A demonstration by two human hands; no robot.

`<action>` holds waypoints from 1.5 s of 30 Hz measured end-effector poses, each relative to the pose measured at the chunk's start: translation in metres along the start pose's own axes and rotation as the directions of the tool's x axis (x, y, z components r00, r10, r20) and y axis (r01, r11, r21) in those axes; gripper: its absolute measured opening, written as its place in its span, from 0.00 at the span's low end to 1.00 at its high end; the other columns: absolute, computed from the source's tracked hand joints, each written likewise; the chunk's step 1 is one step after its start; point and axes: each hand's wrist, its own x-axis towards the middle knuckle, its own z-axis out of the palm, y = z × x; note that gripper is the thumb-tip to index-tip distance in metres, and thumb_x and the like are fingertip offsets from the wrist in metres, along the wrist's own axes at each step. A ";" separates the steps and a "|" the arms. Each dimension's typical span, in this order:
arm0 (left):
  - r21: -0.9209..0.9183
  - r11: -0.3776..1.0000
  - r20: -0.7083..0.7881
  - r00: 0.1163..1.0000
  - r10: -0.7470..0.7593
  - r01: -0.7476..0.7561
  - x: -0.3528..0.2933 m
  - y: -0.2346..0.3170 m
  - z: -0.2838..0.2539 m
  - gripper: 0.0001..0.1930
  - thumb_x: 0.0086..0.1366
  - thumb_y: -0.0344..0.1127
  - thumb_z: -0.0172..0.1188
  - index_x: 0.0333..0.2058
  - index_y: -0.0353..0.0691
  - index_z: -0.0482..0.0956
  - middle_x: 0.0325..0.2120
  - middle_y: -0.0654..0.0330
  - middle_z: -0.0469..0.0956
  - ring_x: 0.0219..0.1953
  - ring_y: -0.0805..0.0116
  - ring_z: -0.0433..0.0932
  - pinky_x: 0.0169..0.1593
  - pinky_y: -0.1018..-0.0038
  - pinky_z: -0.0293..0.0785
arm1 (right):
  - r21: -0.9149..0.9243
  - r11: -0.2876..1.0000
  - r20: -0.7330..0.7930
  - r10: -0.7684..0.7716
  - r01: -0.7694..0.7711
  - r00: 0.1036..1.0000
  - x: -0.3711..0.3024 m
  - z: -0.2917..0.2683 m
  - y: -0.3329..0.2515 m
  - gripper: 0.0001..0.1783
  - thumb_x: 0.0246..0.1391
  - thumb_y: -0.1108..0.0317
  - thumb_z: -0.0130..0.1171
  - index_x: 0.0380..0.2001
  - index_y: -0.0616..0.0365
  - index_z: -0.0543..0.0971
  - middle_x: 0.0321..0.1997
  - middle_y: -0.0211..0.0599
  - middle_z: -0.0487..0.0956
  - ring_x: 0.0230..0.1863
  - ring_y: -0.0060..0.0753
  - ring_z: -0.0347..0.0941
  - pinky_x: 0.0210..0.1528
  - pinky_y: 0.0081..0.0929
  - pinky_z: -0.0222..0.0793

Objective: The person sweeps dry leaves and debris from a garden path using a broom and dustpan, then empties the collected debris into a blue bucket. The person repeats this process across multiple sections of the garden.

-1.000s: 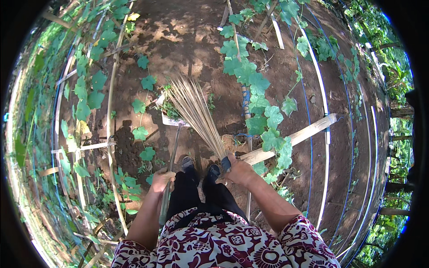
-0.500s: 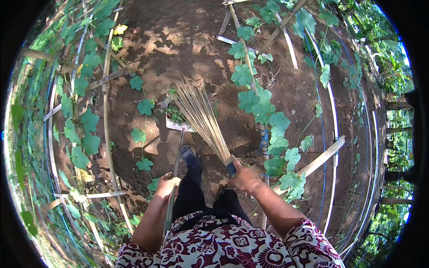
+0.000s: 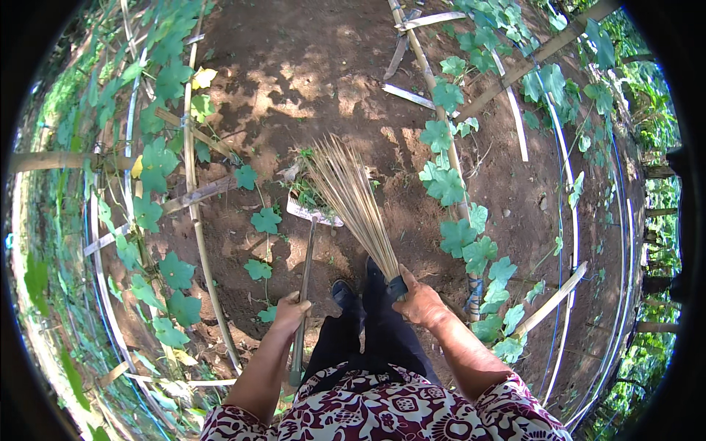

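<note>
My left hand [image 3: 292,312] is closed round the long handle of a dustpan [image 3: 312,213], whose white pan rests on the soil ahead of my feet. Green weeds [image 3: 309,189] and dry scraps lie in and behind the pan. In my right hand [image 3: 421,300] is a stick broom [image 3: 353,206], gripped at its dark bound end. Its pale bristles fan out away from me, over the right side of the pan and the weeds. The bristles partly hide the pan's right end.
Bamboo poles [image 3: 197,198] with climbing green vines run along my left. On my right stand more poles and vines [image 3: 448,184], with a slanting bamboo piece [image 3: 551,301] near my right arm. Blue strings stretch along both sides. Brown soil [image 3: 294,88] with patchy shade lies ahead.
My right foot has stepped forward, past the left one. The broom and dustpan have moved ahead along the soil with me, both still held. The vines and poles have shifted in view.
</note>
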 end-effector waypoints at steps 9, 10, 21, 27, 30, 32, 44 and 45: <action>0.017 0.999 -0.064 0.997 0.052 -0.051 0.077 0.098 0.021 0.02 0.49 0.28 0.55 0.23 0.39 0.71 0.12 0.65 0.67 0.11 0.76 0.65 0.14 0.78 0.59 | 0.010 0.999 -0.051 -0.045 0.046 0.998 0.094 -0.089 -0.041 0.48 0.39 0.58 0.59 0.63 0.50 0.48 0.40 0.60 0.74 0.45 0.55 0.71 0.50 0.39 0.65; -0.013 0.999 -0.064 0.997 0.044 -0.045 0.084 0.113 0.026 0.02 0.49 0.28 0.55 0.23 0.39 0.71 0.12 0.65 0.67 0.10 0.76 0.65 0.14 0.78 0.59 | 0.011 0.999 -0.047 -0.046 0.047 0.998 0.104 -0.104 -0.046 0.47 0.39 0.58 0.59 0.63 0.49 0.49 0.40 0.60 0.74 0.45 0.55 0.71 0.51 0.40 0.65; -0.133 0.989 -0.081 0.996 0.047 -0.057 0.153 0.276 0.067 0.02 0.51 0.25 0.55 0.26 0.38 0.73 0.11 0.65 0.67 0.07 0.75 0.63 0.10 0.77 0.58 | -0.134 0.987 -0.051 -0.091 0.084 0.995 0.187 -0.273 -0.109 0.43 0.43 0.57 0.56 0.62 0.54 0.51 0.42 0.55 0.75 0.45 0.50 0.72 0.50 0.38 0.66; -0.222 0.974 -0.044 0.998 0.036 -0.045 0.181 0.345 0.074 0.02 0.52 0.25 0.54 0.23 0.39 0.71 0.12 0.64 0.68 0.06 0.73 0.64 0.08 0.75 0.61 | -0.107 0.992 -0.005 -0.061 0.060 0.998 0.219 -0.332 -0.136 0.46 0.42 0.61 0.59 0.63 0.48 0.49 0.40 0.57 0.75 0.44 0.52 0.72 0.49 0.38 0.65; -0.201 0.978 -0.061 0.997 0.051 -0.062 0.195 0.374 0.073 0.05 0.52 0.24 0.55 0.21 0.39 0.70 0.10 0.64 0.68 0.07 0.73 0.66 0.09 0.77 0.60 | -0.128 0.989 -0.056 -0.088 0.080 0.995 0.240 -0.347 -0.147 0.45 0.42 0.61 0.59 0.63 0.50 0.49 0.39 0.57 0.75 0.43 0.54 0.72 0.49 0.39 0.65; -0.190 0.978 -0.030 0.996 0.084 -0.089 0.209 0.391 0.068 0.03 0.52 0.26 0.55 0.22 0.40 0.71 0.11 0.65 0.68 0.07 0.73 0.65 0.09 0.77 0.61 | -0.157 0.978 -0.125 -0.160 0.140 0.979 0.256 -0.355 -0.155 0.45 0.42 0.61 0.59 0.63 0.50 0.50 0.39 0.57 0.75 0.43 0.54 0.72 0.49 0.40 0.65; -0.190 0.977 -0.068 0.994 0.087 -0.098 0.303 0.523 0.026 0.04 0.52 0.29 0.57 0.21 0.40 0.72 0.12 0.64 0.68 0.09 0.74 0.66 0.12 0.77 0.60 | -0.162 0.983 -0.058 -0.093 0.083 0.994 0.352 -0.451 -0.260 0.44 0.41 0.60 0.58 0.62 0.52 0.52 0.40 0.58 0.74 0.44 0.54 0.72 0.49 0.39 0.67; -0.198 0.976 -0.065 0.995 0.081 -0.093 0.307 0.539 0.021 0.05 0.52 0.29 0.57 0.20 0.40 0.71 0.11 0.64 0.68 0.09 0.74 0.66 0.12 0.77 0.60 | -0.164 0.984 -0.054 -0.083 0.073 0.995 0.358 -0.459 -0.271 0.44 0.41 0.59 0.57 0.62 0.52 0.51 0.41 0.58 0.74 0.44 0.54 0.72 0.49 0.39 0.67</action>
